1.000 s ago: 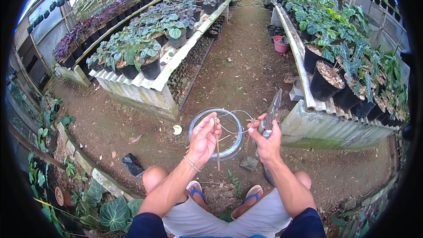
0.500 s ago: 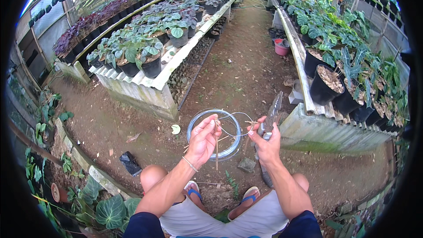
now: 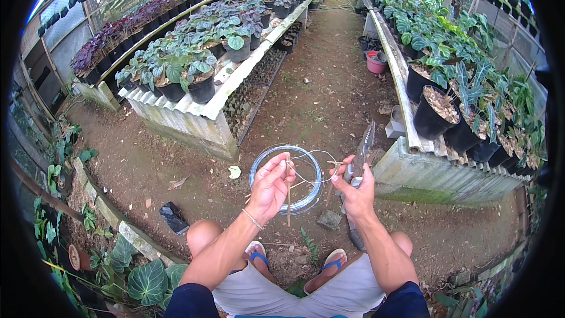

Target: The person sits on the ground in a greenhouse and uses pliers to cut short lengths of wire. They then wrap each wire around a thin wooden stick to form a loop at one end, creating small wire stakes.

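Note:
My left hand (image 3: 269, 187) is closed, fingertips pinching a thin wooden stick (image 3: 289, 203) that hangs down, with one end of a thin wire loop (image 3: 321, 152) beside it. The loop spans the gap to my right hand (image 3: 357, 196). That hand is closed too, its thumb and fingers pinching the loop's other end near a small tan piece (image 3: 336, 165). A long grey tool with a tapered metal head (image 3: 366, 141), like pliers, runs up past my right palm; the fingers partly hide how it is held. Below, a coil of silvery wire (image 3: 256, 163) lies on the ground.
A stone block (image 3: 329, 219) and a black plastic piece (image 3: 173, 218) lie on the soil. Benches of potted plants (image 3: 202, 89) flank a dirt path (image 3: 321, 53). To the right, a black pot (image 3: 436, 113) leans at the bench edge; a pink pot (image 3: 376, 63) stands beyond.
Almost nothing differs. The grey tool's head has tilted very slightly to the left; both hands keep their hold on the stick and wire.

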The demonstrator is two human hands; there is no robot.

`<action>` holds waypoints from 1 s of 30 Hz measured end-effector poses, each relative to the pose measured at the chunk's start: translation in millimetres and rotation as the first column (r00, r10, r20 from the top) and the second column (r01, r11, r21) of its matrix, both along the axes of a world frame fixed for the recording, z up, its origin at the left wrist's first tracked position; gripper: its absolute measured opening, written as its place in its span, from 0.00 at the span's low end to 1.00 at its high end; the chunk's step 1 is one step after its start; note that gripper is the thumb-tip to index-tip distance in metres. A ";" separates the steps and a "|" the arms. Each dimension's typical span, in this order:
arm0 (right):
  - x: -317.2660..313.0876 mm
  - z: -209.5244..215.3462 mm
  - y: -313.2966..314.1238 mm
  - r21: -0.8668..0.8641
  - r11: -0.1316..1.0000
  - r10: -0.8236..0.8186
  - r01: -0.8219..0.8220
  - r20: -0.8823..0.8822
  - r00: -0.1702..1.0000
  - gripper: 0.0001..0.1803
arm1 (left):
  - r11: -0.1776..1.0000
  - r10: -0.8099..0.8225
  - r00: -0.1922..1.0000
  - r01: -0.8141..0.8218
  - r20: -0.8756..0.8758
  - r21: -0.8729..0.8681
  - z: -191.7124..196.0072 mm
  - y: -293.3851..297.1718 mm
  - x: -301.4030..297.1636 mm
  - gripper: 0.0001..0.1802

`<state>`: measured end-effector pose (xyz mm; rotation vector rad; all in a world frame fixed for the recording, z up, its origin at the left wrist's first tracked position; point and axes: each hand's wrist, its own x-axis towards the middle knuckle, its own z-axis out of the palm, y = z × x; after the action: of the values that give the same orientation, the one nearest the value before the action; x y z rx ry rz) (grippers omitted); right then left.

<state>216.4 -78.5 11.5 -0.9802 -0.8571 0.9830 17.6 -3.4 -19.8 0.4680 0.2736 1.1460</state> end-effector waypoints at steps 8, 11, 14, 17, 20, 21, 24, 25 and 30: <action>0.3 -0.6 -0.7 -0.007 1.000 0.005 -0.005 0.017 1.000 0.23 | 1.000 -0.002 1.000 0.002 -0.002 0.014 -3.1 1.3 -0.3 0.13; 0.6 -0.8 -0.5 -0.008 1.000 0.009 -0.008 0.021 1.000 0.24 | 1.000 -0.002 1.000 0.002 -0.001 0.020 -2.3 1.0 -0.1 0.13; -0.2 -2.0 0.5 -0.012 1.000 0.013 -0.012 0.025 1.000 0.24 | 1.000 0.000 1.000 0.000 -0.010 0.027 -0.7 1.1 -0.5 0.13; -1.7 -6.8 0.1 -0.051 0.998 0.024 -0.021 0.059 0.998 0.24 | 0.999 0.021 0.999 -0.019 -0.043 0.034 0.1 1.2 -2.4 0.13; -5.2 -19.0 1.9 -0.029 0.999 0.030 -0.029 0.055 0.998 0.25 | 0.997 0.055 0.994 -0.049 -0.099 0.059 0.7 3.3 -5.6 0.14; -6.4 -24.7 3.9 -0.031 0.999 0.035 -0.034 0.040 0.999 0.26 | 0.997 0.050 0.994 -0.043 -0.096 0.071 1.9 5.5 -7.7 0.13; -7.7 -48.7 10.6 -0.238 0.971 -0.022 0.024 0.015 1.000 0.28 | 0.989 0.133 0.982 -0.123 -0.137 0.079 6.7 13.2 -18.1 0.12; -6.8 -58.7 15.3 -0.317 0.947 -0.057 0.058 0.012 0.998 0.29 | 0.985 0.171 0.974 -0.164 -0.148 0.058 9.0 17.6 -22.5 0.13; 6.8 -126.8 33.8 -0.829 0.557 0.480 0.047 0.368 0.796 0.34 | 0.949 0.315 0.926 -0.312 -0.208 0.050 14.7 29.9 -41.1 0.15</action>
<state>223.3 -44.8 -115.2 -2.0988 -1.0508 1.3941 -23.6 26.5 -5.1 0.5770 0.5422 1.4127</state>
